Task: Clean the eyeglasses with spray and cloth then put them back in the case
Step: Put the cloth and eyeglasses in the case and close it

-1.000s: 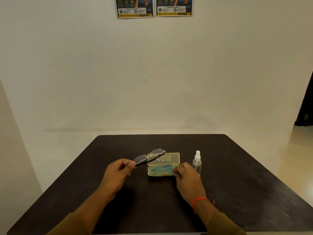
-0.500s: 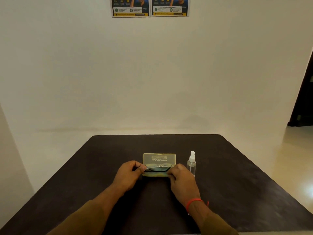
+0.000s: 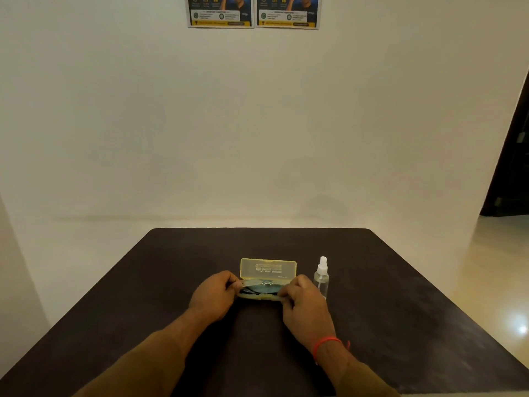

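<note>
A translucent yellow eyeglass case (image 3: 268,269) lies open on the dark table (image 3: 400,296), its lid standing up toward the wall. The dark-framed eyeglasses (image 3: 262,287) lie folded inside its tray, over a bluish cloth that barely shows. My left hand (image 3: 213,296) pinches the left end of the glasses at the case's left edge. My right hand (image 3: 303,302) grips the right end of the tray and glasses; its fingertips hide that end. A small clear spray bottle (image 3: 321,277) with a white nozzle stands upright just right of the case.
Bare dark tabletop surrounds the case on all sides. A plain white wall rises behind the table, with two posters (image 3: 253,11) high up. A dark doorway (image 3: 512,156) is at the far right.
My left hand carried the glasses from up at the left down into the open case. My right hand stayed at the case's right end. The camera view shifted slightly.
</note>
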